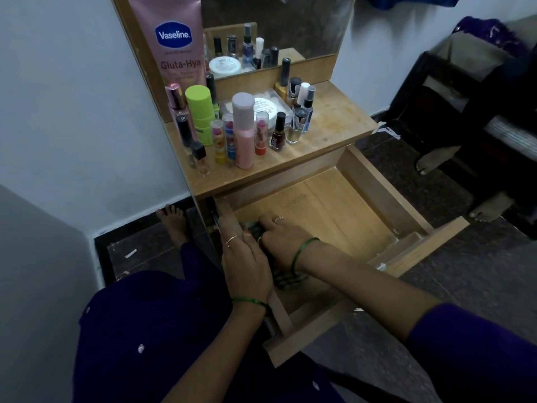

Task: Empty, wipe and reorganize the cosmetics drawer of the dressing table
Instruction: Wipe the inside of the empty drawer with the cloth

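Matt wooden drawer [374, 181], glossy plastic tube [171, 39] — worn wood tabletop [337, 117]
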